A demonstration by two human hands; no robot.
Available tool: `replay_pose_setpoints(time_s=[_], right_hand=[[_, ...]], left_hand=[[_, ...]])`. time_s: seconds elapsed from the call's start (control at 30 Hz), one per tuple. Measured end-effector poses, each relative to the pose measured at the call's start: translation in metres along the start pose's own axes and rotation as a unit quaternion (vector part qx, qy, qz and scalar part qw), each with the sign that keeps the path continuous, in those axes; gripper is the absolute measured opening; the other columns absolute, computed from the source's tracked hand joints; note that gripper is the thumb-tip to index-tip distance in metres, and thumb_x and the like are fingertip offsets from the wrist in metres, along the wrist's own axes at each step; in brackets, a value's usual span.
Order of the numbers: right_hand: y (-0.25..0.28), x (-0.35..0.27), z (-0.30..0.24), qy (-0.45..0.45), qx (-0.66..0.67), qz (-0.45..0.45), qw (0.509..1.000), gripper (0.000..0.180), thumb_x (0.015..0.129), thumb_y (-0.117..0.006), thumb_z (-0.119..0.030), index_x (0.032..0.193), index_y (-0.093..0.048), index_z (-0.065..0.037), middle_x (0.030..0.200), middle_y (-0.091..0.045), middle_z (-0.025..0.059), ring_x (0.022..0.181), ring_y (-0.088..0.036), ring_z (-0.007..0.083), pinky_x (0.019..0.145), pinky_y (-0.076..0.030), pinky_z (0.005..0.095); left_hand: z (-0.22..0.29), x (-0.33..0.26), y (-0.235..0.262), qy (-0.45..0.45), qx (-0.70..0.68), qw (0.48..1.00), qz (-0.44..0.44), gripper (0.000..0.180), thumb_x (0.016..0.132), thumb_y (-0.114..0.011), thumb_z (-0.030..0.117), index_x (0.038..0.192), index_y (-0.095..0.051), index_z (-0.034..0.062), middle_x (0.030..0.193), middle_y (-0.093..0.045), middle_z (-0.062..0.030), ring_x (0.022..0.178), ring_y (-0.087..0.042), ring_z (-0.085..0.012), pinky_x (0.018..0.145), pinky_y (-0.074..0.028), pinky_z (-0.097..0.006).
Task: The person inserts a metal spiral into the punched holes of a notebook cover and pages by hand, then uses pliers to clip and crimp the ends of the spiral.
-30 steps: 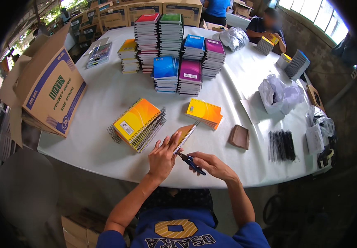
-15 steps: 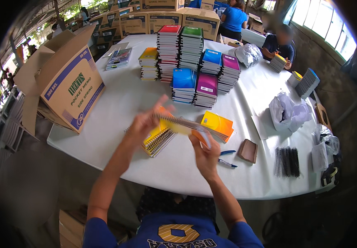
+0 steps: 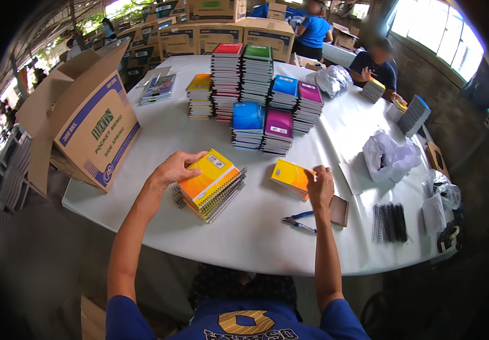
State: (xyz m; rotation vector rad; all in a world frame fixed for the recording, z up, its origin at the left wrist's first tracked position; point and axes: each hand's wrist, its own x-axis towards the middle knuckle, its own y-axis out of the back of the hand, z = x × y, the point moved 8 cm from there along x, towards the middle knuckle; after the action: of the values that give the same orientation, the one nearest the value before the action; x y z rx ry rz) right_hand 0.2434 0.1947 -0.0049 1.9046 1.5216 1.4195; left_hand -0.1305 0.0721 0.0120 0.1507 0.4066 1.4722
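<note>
My left hand (image 3: pixel 177 170) grips the upper left corner of a yellow-and-orange spiral notebook (image 3: pixel 215 177), its thumb over the cover. That notebook lies on top of a small pile of similar ones, whose wire coils (image 3: pixel 221 205) stick out along the side. To the right, my right hand (image 3: pixel 320 188) has its fingers closed at the right edge of a second small pile of yellow-and-orange notebooks (image 3: pixel 291 177); no coil is clearly visible on these. Blue-handled pliers (image 3: pixel 300 220) lie just below that pile, partly beside a brown tray (image 3: pixel 339 212) half covered by my right wrist.
Tall stacks of coloured notebooks (image 3: pixel 255 73) stand mid-table. An open carton (image 3: pixel 94 133) is at the left. Black spiral coils (image 3: pixel 390 222) and a white plastic bag (image 3: pixel 389 156) lie on the right. Across the table a person (image 3: pixel 376 65) handles notebooks.
The notebook held between both hands has come down onto the left pile, with my left hand still on it. My right hand has let go and moved right to the other pile.
</note>
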Motion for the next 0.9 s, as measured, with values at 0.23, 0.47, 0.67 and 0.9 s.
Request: replay_pose_setpoints(time_s=[0.23, 0.47, 0.67, 0.9], right_hand=[[-0.068, 0.014, 0.139, -0.238, 0.08, -0.187, 0.95, 0.056, 0.069, -0.082, -0.049, 0.091, -0.063, -0.001, 0.089, -0.068, 0.0191, 0.088, -0.068, 0.0316, 0.073, -0.052, 0.0415], [-0.015, 0.021, 0.099, -0.101, 0.142, -0.039, 0.984, 0.027, 0.078, -0.077, -0.014, 0.076, -0.059, 0.005, 0.071, -0.065, 0.0119, 0.064, -0.065, 0.0148, 0.054, -0.052, 0.0285], [0.043, -0.085, 0.004, -0.059, 0.541, -0.136, 0.828, 0.011, 0.081, -0.065, 0.009, 0.08, -0.058, 0.001, 0.08, -0.07, 0.0107, 0.078, -0.067, 0.0108, 0.069, -0.055, 0.0268], [0.011, -0.174, -0.003, -0.091, 0.415, -0.223, 0.877, 0.016, 0.084, -0.068, 0.003, 0.1, -0.067, 0.0, 0.092, -0.072, 0.0081, 0.084, -0.068, 0.0115, 0.074, -0.055, 0.0272]], left_hand=[[0.033, -0.003, -0.002, -0.084, 0.345, 0.92, 0.165, 0.072, 0.08, -0.067, 0.001, 0.146, -0.045, 0.0167, 0.147, -0.046, -0.0165, 0.133, -0.047, -0.0332, 0.109, -0.037, -0.04], [0.112, -0.045, -0.107, -0.273, 0.335, 0.864, 0.257, 0.078, 0.084, -0.067, 0.003, 0.152, -0.032, 0.0195, 0.161, -0.021, -0.0105, 0.149, -0.015, -0.0352, 0.119, -0.019, -0.045], [0.053, -0.045, -0.168, -0.257, 0.026, 0.942, 0.217, 0.097, 0.085, -0.068, 0.002, 0.156, -0.002, 0.0139, 0.159, -0.018, -0.0216, 0.147, -0.016, -0.0412, 0.118, -0.022, -0.041], [-0.021, -0.048, -0.217, -0.15, -0.077, 0.985, 0.024, 0.102, 0.088, -0.068, 0.006, 0.154, 0.01, 0.0059, 0.158, -0.017, -0.0258, 0.147, -0.019, -0.036, 0.118, -0.021, -0.041]])
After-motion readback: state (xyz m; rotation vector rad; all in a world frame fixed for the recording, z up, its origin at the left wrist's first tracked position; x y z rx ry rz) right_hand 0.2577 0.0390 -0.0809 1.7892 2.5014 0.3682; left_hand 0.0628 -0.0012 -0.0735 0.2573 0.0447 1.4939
